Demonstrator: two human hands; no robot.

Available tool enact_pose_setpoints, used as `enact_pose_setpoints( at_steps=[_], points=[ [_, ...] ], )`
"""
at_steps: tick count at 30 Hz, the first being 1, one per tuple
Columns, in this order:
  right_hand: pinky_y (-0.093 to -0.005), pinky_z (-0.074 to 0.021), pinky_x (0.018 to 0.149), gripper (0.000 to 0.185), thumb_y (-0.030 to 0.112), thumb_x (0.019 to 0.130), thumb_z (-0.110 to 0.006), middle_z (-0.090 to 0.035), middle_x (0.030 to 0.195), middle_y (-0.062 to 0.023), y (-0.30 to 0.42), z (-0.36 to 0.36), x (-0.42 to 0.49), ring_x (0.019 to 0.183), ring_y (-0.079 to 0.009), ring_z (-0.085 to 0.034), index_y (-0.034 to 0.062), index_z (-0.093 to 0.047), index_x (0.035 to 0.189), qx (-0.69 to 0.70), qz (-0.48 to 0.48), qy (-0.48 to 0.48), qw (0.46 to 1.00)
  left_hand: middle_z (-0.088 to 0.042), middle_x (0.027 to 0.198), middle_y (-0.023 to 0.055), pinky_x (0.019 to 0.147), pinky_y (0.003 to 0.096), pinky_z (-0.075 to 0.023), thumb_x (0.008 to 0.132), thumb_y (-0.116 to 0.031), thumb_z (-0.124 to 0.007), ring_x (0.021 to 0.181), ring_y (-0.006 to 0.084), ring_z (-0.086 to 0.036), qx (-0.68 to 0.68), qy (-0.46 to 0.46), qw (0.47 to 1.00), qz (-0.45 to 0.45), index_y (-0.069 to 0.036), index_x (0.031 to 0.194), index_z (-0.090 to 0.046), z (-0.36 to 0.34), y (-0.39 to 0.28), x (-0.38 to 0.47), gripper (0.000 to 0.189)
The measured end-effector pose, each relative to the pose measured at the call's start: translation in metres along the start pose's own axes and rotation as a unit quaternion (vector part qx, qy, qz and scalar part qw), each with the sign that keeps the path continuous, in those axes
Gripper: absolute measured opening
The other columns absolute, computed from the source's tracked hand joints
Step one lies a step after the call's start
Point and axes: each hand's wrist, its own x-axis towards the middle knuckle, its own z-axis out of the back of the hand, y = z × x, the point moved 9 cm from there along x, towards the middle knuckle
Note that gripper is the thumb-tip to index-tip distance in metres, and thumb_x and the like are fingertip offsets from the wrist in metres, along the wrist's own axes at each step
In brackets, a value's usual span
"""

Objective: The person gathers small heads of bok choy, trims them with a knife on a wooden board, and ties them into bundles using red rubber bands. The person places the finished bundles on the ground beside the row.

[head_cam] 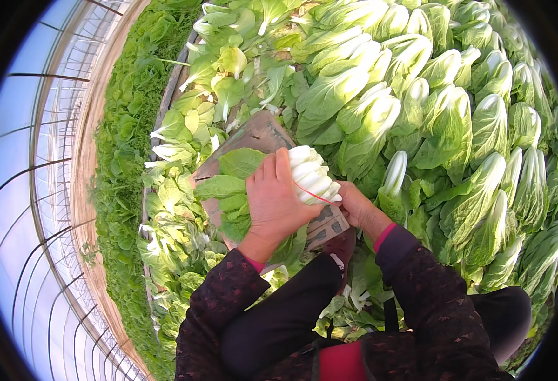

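Observation:
A bundle of leafy greens with white stalks (311,172) lies over a brown cardboard piece (255,135), its green leaves to the left and its stalk ends to the right. My left hand (279,195) clasps the bundle from above, thumb towards the stalks. A thin red tie (316,196) runs across the stalks to my right hand (357,207), whose fingers are closed on it at the bundle's right side. The tie's far end and the underside of the bundle are hidden.
Many cut heads of leafy greens (443,109) lie in rows at the right. Loose trimmed leaves (229,93) cover the ground at the left and below. A dark edging strip (167,102) separates them from growing plants (126,157). A shoe (343,252) is close below the cardboard.

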Motion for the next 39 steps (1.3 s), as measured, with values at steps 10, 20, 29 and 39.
enact_pose_setpoints(
  at_steps=[10, 20, 29, 39],
  points=[
    [-0.0221, -0.0354, 0.046, 0.009, 0.013, 0.094, -0.063, -0.064, 0.081, -0.0013, 0.069, -0.038, 0.003, 0.06, -0.008, -0.055, 0.0045, -0.066, 0.094, 0.013, 0.161, -0.003, 0.987, -0.059, 0.116, 0.0166, 0.087, 0.0489, -0.0483, 0.054, -0.046, -0.091, 0.107, 0.0371, -0.06, 0.025, 0.032, 0.998, 0.052, -0.002, 0.135, -0.044, 0.013, 0.006, 0.019, 0.104],
    [-0.0185, -0.0177, 0.039, 0.015, 0.009, 0.094, -0.055, -0.06, 0.078, 0.0025, 0.027, -0.027, 0.036, 0.051, -0.0014, -0.041, 0.0072, -0.067, 0.102, 0.158, 0.007, 0.049, 0.986, -0.057, 0.118, 0.0197, 0.089, 0.0501, -0.0486, 0.053, -0.051, -0.091, 0.109, 0.0382, -0.059, 0.004, 0.008, 0.996, 0.092, -0.001, 0.139, -0.039, 0.002, 0.02, 0.033, 0.113],
    [-0.03, -0.0556, 0.073, 0.018, 0.004, 0.096, -0.059, -0.073, 0.102, -0.007, 0.052, -0.05, 0.043, 0.085, -0.0139, -0.069, 0.0036, -0.071, 0.109, 0.063, 0.177, 0.021, 0.982, -0.056, 0.123, 0.0212, 0.095, 0.0505, -0.0453, 0.052, -0.048, -0.093, 0.112, 0.0398, -0.057, -0.001, 0.03, 0.999, 0.033, 0.003, 0.15, -0.027, 0.005, 0.018, 0.035, 0.129],
    [-0.0261, -0.0509, 0.078, 0.016, -0.005, 0.082, -0.07, -0.073, 0.094, 0.0007, 0.079, -0.051, 0.039, 0.086, -0.0069, -0.063, 0.0016, -0.074, 0.097, -0.114, 0.322, 0.062, 0.938, -0.052, 0.13, 0.0256, 0.103, 0.0512, -0.0405, 0.054, -0.049, -0.093, 0.12, 0.042, -0.054, 0.056, 0.102, 0.993, 0.035, 0.007, 0.146, -0.029, 0.019, 0.031, 0.028, 0.125]
  ],
)
